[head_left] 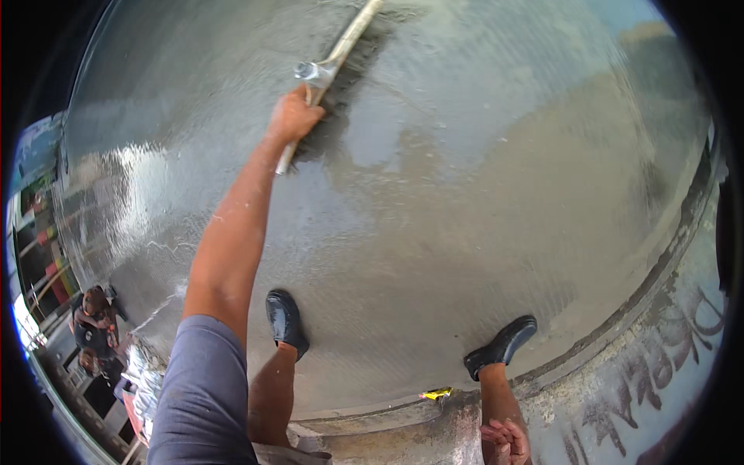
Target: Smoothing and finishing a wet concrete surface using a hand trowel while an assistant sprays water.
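My left hand (294,116), at the end of an outstretched arm, is closed around what looks like a long pale broom head (350,37). A stubby round socket with a grey end sticks out from it just beyond my fingers. Dark bristles or shadow run along its right side, against the wet grey concrete (434,225). The broom head's far end runs out of the picture at the top. Down at the lower right, my right hand (505,442) hangs in front of my right leg. Its fingers are loosely bent and apart, with nothing seen in them.
My feet, in a dark left shoe (285,322) and right shoe (502,346), stand wide on the concrete. Behind them runs a raised curb (387,443), with a yellow wrapper (436,394) beside it. Another person (97,329) is at the far left, near a pale sack (145,387).
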`<control>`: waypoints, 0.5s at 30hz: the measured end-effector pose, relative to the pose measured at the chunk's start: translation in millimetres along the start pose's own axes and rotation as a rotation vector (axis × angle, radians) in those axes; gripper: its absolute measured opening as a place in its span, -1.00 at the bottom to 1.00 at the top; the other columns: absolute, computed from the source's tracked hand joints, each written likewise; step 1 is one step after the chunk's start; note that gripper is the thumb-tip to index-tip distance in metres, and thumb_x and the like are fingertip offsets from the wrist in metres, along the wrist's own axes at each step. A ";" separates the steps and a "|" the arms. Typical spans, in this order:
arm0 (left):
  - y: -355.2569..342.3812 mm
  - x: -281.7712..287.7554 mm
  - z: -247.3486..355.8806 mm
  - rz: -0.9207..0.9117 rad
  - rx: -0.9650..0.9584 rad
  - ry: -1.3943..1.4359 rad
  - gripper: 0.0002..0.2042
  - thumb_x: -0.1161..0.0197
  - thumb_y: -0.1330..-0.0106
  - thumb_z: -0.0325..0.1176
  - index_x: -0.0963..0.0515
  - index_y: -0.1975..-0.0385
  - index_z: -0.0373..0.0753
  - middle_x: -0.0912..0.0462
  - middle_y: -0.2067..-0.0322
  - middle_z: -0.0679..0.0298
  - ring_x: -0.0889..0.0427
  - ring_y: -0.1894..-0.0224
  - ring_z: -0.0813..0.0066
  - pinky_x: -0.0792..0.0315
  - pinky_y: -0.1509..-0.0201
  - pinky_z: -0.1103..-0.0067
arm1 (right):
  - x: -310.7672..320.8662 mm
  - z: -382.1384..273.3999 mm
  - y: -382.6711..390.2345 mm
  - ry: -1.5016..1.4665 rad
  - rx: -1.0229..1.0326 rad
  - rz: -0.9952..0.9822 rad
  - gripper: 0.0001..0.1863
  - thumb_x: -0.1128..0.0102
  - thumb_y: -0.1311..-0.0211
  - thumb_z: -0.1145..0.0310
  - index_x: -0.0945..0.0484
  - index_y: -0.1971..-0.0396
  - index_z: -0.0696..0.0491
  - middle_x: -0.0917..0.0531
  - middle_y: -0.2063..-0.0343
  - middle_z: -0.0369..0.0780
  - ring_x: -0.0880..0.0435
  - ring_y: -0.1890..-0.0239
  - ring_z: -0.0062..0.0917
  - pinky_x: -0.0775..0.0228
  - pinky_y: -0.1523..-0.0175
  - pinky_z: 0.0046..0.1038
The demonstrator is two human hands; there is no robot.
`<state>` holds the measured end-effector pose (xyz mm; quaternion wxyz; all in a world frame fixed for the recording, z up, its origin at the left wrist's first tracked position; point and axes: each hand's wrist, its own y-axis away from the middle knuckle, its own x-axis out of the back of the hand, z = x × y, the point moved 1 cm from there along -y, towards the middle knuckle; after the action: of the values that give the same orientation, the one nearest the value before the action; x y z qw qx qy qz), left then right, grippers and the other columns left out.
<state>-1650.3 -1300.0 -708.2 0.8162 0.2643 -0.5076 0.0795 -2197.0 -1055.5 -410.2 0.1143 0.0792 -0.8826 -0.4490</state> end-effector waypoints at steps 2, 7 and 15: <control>20.4 -51.9 110.9 -0.069 -0.021 -0.070 -0.54 -0.19 0.09 -0.25 -0.42 0.11 -0.25 -0.58 0.32 -0.05 -0.56 0.21 0.02 -0.42 0.11 0.29 | 31.2 -2.8 4.7 -0.151 0.009 0.044 -0.41 -0.06 -0.22 0.14 -0.23 -0.10 0.26 -0.50 0.10 0.04 -0.55 0.09 -0.29 -0.36 -0.04 -0.30; 98.5 -165.6 285.6 -0.167 -0.115 -0.036 -0.47 -0.19 0.09 -0.32 -0.24 0.05 -0.32 -0.56 0.37 -0.11 -0.57 0.31 -0.07 -0.44 0.17 0.20 | 100.5 11.8 23.2 -0.394 0.084 0.139 -0.39 -0.03 -0.23 0.12 -0.21 -0.09 0.31 -0.47 0.06 0.09 -0.52 0.04 -0.24 -0.36 -0.05 -0.27; 327.9 -366.0 579.3 -0.441 -0.680 0.028 -0.34 -0.22 0.09 -0.44 -0.18 -0.13 -0.24 -0.35 -0.05 0.06 -0.49 0.07 0.09 -0.46 0.10 0.34 | 188.6 0.2 25.6 -0.716 0.140 0.155 -0.44 0.07 -0.29 0.16 -0.20 -0.10 0.30 -0.48 0.09 0.05 -0.54 0.11 -0.25 -0.38 0.00 -0.27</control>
<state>-2409.3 -1267.9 -711.9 0.8613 0.0807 -0.4249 -0.2665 -2379.3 -1086.2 -364.9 -0.1738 -0.1425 -0.8985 -0.3771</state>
